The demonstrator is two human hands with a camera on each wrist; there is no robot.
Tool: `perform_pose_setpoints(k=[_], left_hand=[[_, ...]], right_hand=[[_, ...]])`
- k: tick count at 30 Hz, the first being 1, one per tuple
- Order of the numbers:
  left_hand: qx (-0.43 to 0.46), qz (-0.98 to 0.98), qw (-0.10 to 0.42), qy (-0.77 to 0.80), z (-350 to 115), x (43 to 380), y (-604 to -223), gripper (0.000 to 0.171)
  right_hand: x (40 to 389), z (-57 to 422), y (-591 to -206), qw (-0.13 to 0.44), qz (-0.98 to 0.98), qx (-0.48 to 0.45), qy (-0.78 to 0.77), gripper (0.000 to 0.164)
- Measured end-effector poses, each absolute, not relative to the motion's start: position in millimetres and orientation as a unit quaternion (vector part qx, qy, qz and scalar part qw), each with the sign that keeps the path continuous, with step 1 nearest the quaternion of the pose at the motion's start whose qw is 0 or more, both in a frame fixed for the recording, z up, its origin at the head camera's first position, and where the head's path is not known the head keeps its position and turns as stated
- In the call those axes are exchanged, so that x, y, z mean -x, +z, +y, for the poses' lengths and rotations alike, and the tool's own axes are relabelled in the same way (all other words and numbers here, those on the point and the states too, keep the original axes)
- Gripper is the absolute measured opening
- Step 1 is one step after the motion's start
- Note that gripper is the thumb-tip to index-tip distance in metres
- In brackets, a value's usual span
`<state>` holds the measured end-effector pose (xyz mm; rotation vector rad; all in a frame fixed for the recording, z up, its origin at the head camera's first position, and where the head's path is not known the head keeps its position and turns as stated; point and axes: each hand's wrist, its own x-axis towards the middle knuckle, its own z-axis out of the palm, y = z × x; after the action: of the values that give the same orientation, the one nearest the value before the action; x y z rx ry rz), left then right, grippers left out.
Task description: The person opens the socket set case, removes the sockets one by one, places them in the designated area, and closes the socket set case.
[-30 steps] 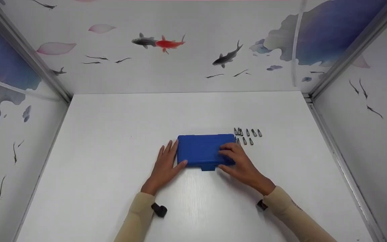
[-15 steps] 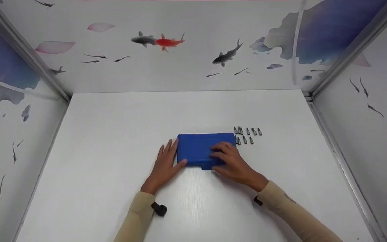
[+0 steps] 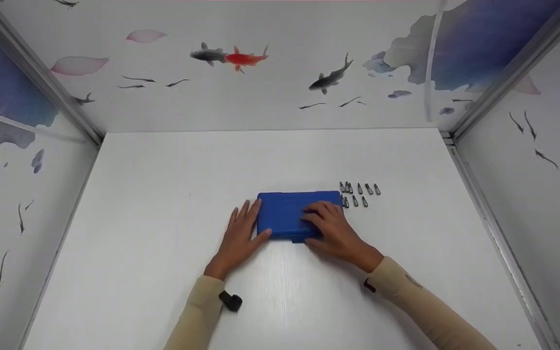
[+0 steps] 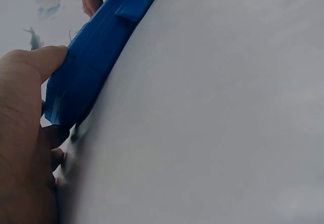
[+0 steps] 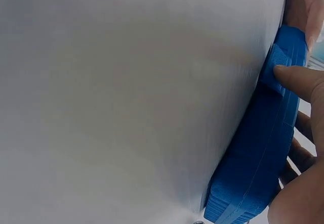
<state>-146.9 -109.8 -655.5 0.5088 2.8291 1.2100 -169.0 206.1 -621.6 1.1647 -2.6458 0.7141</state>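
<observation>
A flat blue plastic case (image 3: 282, 214) lies with its lid down on the white table, its front latch (image 4: 132, 9) facing the person. My left hand (image 3: 238, 238) rests against the case's left end, fingers straight along the side and thumb at the front corner. On the right half, my right hand (image 3: 336, 233) has bent fingers over the lid. Its thumb (image 5: 298, 80) presses on the latch, so the hand pinches the case's front edge. The right hand hides part of the lid and latch in the head view. The inside of the case is hidden.
Several small dark metal pieces with tapered tips (image 3: 359, 188) lie in two rows beside the case's back right corner. White panels with painted fish (image 3: 331, 80) enclose the table (image 3: 173, 170) at the back and both sides.
My right hand has slid left along the case's front edge, its thumb moving from beside the latch onto it. The left hand and the case have stayed in place.
</observation>
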Motion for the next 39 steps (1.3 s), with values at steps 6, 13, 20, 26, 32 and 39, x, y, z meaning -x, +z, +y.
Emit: perform_pose_setpoints(k=[6,13,20,26,32,39], left_hand=[[-0.161,0.911,0.011,0.379,-111.2,148.2,-653.8,0.088],[-0.155,0.912,0.014,0.378,-114.5,149.8,-654.7,0.088],[-0.155,0.914,0.017,0.374,-115.4,152.0,-654.2,0.088],[-0.155,0.912,0.034,0.378,-115.7,154.7,-647.2,0.088],[-0.160,0.913,0.048,0.372,-113.8,155.4,-647.3,0.089],[-0.163,0.911,0.051,0.375,-109.7,151.4,-646.4,0.088]], right_hand=[[175.7,203.8,-626.3,0.097,-0.880,-0.391,0.253,0.054],[182.8,197.3,-633.0,0.111,-0.883,-0.388,0.241,0.054],[187.8,194.1,-637.6,0.138,-0.882,-0.390,0.226,0.047],[189.5,194.3,-637.0,0.144,-0.883,-0.391,0.215,0.046],[184.8,195.1,-637.2,0.150,-0.890,-0.378,0.208,0.048],[178.4,197.4,-639.8,0.185,-0.887,-0.377,0.191,0.048]])
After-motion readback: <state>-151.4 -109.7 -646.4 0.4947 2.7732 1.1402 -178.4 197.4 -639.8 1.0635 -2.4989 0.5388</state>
